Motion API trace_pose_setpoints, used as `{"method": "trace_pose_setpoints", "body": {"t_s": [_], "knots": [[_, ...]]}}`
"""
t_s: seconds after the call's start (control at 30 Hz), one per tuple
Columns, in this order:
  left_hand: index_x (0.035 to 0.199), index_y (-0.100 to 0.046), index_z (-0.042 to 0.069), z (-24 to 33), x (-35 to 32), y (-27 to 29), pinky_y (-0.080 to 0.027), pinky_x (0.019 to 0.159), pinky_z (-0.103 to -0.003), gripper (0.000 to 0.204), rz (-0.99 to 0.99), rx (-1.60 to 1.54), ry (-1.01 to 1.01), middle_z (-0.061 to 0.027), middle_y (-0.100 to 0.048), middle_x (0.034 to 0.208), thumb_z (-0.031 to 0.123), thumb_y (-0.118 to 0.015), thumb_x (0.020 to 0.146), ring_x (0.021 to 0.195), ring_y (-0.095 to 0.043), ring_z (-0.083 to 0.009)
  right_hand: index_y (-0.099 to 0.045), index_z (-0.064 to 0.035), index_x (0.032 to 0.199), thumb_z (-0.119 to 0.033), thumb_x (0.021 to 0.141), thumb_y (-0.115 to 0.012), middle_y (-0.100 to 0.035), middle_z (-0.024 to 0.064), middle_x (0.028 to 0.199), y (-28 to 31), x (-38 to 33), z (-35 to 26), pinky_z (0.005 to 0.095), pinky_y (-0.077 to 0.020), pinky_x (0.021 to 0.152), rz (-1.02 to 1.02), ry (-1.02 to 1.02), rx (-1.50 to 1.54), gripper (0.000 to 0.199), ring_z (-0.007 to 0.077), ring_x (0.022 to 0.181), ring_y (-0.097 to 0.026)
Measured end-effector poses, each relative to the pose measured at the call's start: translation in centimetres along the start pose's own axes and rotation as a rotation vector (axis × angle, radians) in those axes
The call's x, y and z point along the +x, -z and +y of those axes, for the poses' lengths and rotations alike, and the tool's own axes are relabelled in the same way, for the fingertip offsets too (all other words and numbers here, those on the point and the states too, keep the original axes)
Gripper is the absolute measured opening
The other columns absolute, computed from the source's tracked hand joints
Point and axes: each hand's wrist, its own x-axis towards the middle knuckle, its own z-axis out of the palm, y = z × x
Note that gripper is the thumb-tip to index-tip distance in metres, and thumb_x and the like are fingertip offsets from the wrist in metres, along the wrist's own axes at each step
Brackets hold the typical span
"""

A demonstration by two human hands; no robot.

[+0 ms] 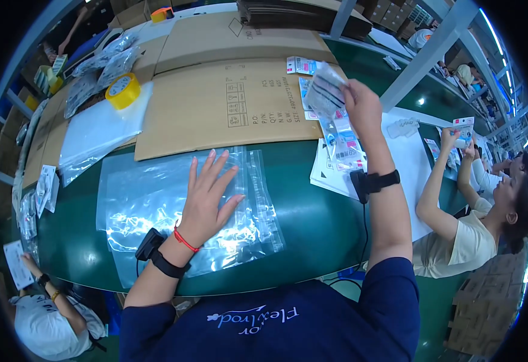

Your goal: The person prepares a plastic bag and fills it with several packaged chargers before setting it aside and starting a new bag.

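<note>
Green table [312, 223] carries flat cardboard sheets [227, 102], a yellow tape roll [123, 90] and clear zip bags [155, 205]. On these bags the left hand [206, 202] lies open and flat with fingers spread. Farther right, above a pile of small packaged cards [342, 145], the right hand [360, 105] is closed around a small clear packet [325, 90], held up.

Left hand [206, 199] flat on clear zip bags [155, 211]; right hand [360, 105] around a small packet [325, 90] (raised above cardboard [215, 105]).
</note>
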Motion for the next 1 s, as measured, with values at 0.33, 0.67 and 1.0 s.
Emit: {"method": "trace_pose_setpoints", "body": {"t_s": [0.33, 0.67, 1.0], "knots": [[0.142, -0.025, 0.001, 4.0, 1.6, 1.3, -0.023, 0.111, -0.044, 0.082, 0.303, -0.333, 0.127, -0.0219, -0.029, 0.146, 0.024, -0.072, 0.079, 0.135, -0.031, -0.0363, -0.067, 0.0002, 0.095, -0.019, 0.086, -0.066, -0.064, 0.0057, 0.074, 2.3, -6.6, -14.2, 0.0231, -0.045, 0.056, -0.115, 0.075, 0.925, 0.022, 0.0084, 0.062, -0.056], [0.13, -0.043, -0.002, 0.4, -0.9, -2.0, -0.044, 0.09, -0.029, 0.042, 0.331, -1.237, 0.778, -0.0099, -0.054, 0.122, 0.008, -0.056, 0.091, 0.107, -0.055, -0.0159, -0.051, 0.0018, 0.126, -0.013, 0.09, -0.059, -0.057, 0.0142, 0.118, 0.0, -10.1, -15.0, 0.0304, -0.0451, 0.088, -0.024, 0.448, 0.942, 0.039, 0.0173, 0.112, -0.053], [0.124, -0.048, -0.001, -0.5, -0.4, -1.4, -0.044, 0.086, -0.029, 0.035, 0.605, -1.354, 0.621, -0.0089, -0.057, 0.117, 0.022, -0.045, 0.099, 0.102, -0.056, -0.0128, -0.054, 0.0019, 0.122, -0.014, 0.089, -0.062, -0.06, 0.0103, 0.116, -4.3, -9.9, -13.2, 0.0281, -0.0469, 0.089, -0.87, -0.332, 1.654, 0.038, 0.0141, 0.103, -0.059]]}}
